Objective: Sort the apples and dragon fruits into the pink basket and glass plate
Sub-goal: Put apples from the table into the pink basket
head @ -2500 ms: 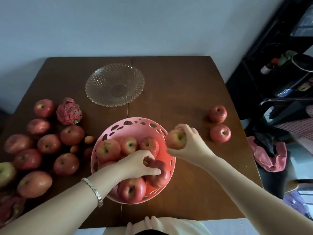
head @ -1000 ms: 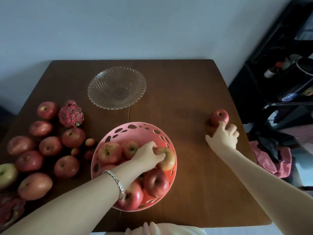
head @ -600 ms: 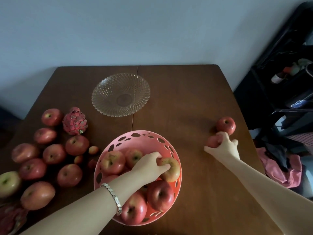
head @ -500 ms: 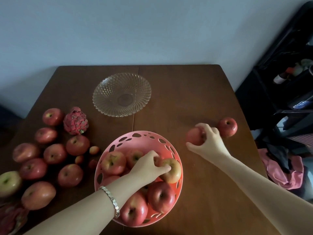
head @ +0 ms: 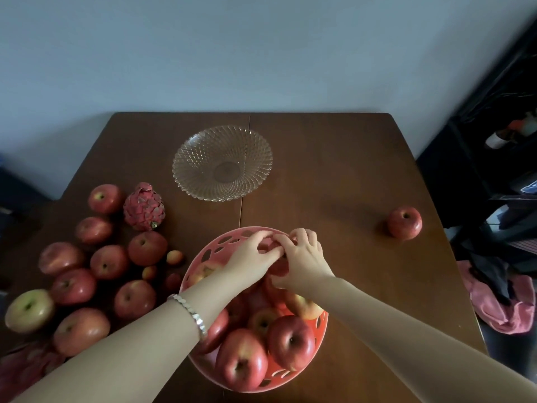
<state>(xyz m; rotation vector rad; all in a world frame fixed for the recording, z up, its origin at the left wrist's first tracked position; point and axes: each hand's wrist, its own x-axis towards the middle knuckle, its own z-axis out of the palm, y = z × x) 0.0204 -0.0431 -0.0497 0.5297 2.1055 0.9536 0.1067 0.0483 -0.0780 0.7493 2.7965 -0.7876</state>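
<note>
The pink basket sits near the table's front middle with several red apples in it, one of them at the front. Both hands meet over its far side. My right hand is closed around a red apple that it mostly hides. My left hand touches the same apple from the left with curled fingers. The glass plate stands empty behind the basket. A dragon fruit lies left of the basket among several loose apples. One apple is alone at the right.
Another dragon fruit shows at the bottom left corner. Three small round fruits lie between the loose apples and the basket. A black shelf unit and a pink cloth are past the brown table's right edge.
My right hand has carried an apple from the right side of the table to the basket's far side. My left hand has shifted off the yellowish apple to meet it.
</note>
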